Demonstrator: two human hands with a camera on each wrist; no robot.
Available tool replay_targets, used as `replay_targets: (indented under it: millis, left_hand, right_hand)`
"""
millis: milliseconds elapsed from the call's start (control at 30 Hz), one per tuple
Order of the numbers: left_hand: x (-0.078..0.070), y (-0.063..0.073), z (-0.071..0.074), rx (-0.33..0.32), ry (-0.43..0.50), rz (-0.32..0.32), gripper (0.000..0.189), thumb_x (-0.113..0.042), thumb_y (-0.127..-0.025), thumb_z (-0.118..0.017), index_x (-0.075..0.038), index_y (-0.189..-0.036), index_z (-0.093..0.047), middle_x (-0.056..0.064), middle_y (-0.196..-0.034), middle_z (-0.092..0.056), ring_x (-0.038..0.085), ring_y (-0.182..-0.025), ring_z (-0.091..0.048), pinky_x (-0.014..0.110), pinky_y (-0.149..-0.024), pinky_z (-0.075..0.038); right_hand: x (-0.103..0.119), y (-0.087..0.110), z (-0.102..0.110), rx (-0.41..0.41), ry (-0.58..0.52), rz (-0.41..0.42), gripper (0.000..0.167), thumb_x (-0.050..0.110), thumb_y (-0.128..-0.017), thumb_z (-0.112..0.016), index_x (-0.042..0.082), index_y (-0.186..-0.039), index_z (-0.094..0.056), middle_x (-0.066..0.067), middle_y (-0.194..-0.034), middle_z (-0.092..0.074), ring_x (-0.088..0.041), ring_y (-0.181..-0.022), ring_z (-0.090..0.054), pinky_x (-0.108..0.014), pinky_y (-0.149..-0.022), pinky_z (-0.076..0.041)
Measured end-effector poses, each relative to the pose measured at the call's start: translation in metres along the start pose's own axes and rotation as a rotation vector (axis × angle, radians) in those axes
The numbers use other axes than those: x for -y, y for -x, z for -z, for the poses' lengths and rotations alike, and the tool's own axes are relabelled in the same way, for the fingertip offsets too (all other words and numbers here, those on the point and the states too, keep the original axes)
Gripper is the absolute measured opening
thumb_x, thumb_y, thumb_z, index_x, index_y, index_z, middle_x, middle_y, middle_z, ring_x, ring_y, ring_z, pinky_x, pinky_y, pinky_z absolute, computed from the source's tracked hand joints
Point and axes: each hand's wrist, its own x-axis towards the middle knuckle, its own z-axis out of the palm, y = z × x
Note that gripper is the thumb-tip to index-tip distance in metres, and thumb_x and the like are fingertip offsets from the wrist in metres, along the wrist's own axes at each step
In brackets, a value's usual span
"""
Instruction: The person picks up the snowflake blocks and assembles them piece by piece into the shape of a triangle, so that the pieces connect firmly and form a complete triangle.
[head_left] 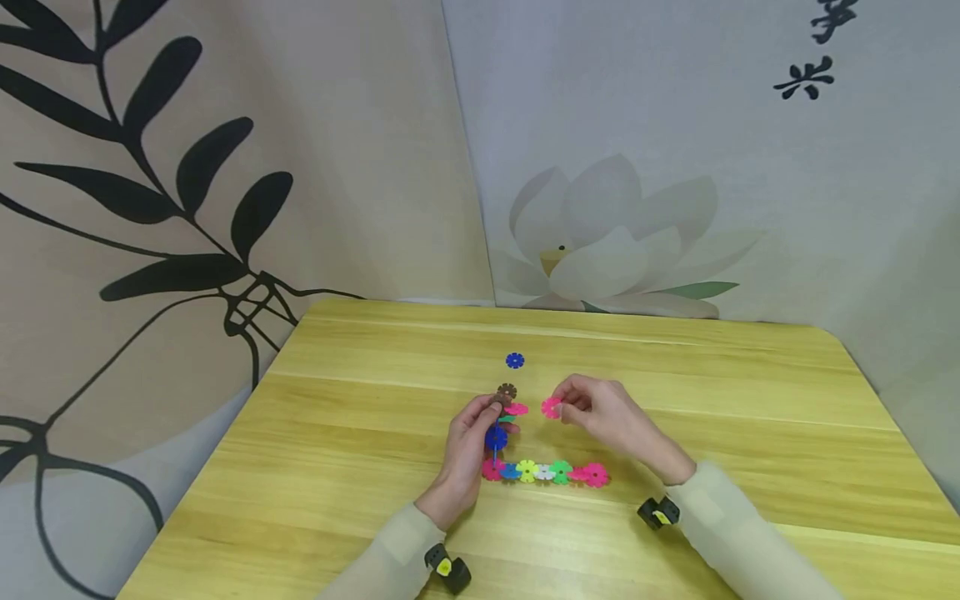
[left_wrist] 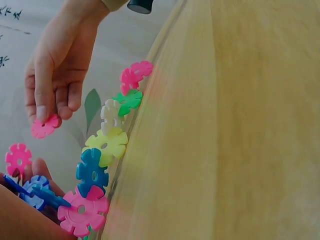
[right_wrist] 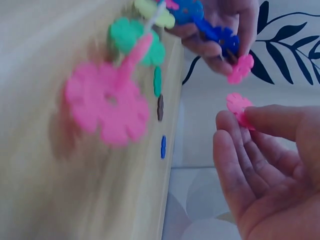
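Observation:
My left hand (head_left: 467, 454) holds one end of an L-shaped chain of interlocking flower-shaped plastic discs. Its long row has a pink corner disc (left_wrist: 82, 211), then blue, a yellow disc (left_wrist: 106, 145), white, a green disc (left_wrist: 131, 101) and pink ones at the far end. Blue discs (head_left: 497, 438) form the short arm beside the left fingers, with a pink disc (right_wrist: 241, 69) at its tip. Between thumb and fingers, my right hand (head_left: 603, 412) pinches a single pink disc (right_wrist: 239, 109), a small gap away from that tip.
Beyond the left hand, a loose blue disc (head_left: 514, 360) and a brown disc (head_left: 507, 391) lie on the wooden table (head_left: 712, 383). A loose green disc (right_wrist: 157, 81) lies nearer the chain. Printed cloth walls (head_left: 375, 150) rise behind the table's back edge.

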Motion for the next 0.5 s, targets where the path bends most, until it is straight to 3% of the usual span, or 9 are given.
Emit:
replay_targets:
  millis: [500]
  left_hand:
    - [-0.002,0.001,-0.006,0.031,0.038,-0.02,0.034,-0.019,-0.109,-0.05,0.007,-0.13,-0.056,0.007,-0.114,-0.063,0.021,-0.095,-0.066,0.027,-0.079,-0.052]
  right_hand:
    - [0.008,0.007,-0.019,-0.063,-0.051,-0.007,0.008,0.007,-0.097,-0.07,0.009,-0.105,-0.071,0.003,-0.092,-0.073,-0.011,-0.083,-0.069,-0.027,-0.076,-0.06]
